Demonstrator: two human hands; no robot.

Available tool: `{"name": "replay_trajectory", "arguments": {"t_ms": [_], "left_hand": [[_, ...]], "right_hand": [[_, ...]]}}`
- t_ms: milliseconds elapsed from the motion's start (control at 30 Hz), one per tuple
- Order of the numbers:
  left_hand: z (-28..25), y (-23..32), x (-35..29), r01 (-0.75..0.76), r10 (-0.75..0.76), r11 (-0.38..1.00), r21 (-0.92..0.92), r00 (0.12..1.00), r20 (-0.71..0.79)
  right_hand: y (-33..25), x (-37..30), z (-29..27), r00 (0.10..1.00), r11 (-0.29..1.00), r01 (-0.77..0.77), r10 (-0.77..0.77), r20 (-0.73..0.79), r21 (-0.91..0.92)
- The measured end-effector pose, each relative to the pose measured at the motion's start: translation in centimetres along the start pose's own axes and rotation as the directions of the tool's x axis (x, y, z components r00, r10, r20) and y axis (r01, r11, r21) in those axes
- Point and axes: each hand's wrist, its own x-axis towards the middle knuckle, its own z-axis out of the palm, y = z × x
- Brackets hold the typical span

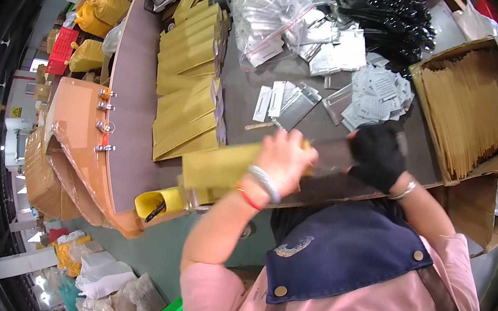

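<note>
My left hand [286, 164], bare with a grey band and a red cord at the wrist, is closed on the right end of a yellow-brown paper envelope [216, 167] at the table's near edge. My right hand [378, 156] wears a black glove and hovers to the right, apart from the envelope. Its fingers are dark and smeared by motion, and a clear blurred patch lies between the hands. Just beyond the hands lie small clear packets [298, 105], white slips [270, 100] and a pile of printed cards [382, 95].
Overlapping envelopes [186, 113] line the table's left side. Far back sit a clear bag [266, 14] and black plastic pouches [390, 14]. An open carton [429, 109] packed with brown envelopes stands right. A yellow holder [170, 198] with something black inside sits at the near-left edge.
</note>
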Motion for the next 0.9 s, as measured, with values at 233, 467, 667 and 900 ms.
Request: {"name": "replay_trajectory", "arguments": {"t_ms": [233, 467, 667, 900], "left_hand": [[5.9, -6.2, -3.7, 0.361, -0.428, 0.903, -0.231, 0.788, -0.442], [12.5, -1.5, -3.6, 0.538, -0.69, 0.712, -0.452, 0.656, -0.306], [12.3, -1.7, -3.7, 0.51, -0.698, 0.686, -0.519, 0.663, -0.271], [11.1, -3.1, -1.0, 0.344, -0.546, 0.823, -0.453, 0.698, -0.463]], "right_hand": [[0.9, -1.0, -1.5, 0.986, 0.979, -0.168, 0.168, -0.011, -0.119], [-0.7, -0.5, -0.4, 0.983, 0.984, -0.096, 0.117, 0.139, -0.151], [-1.1, 0.1, 2.3, 0.972, 1.0, -0.008, 0.009, 0.234, -0.007], [-2.7, 2.0, 5.4, 0.983, 0.957, 0.165, -0.179, 0.037, 0.239]]}}
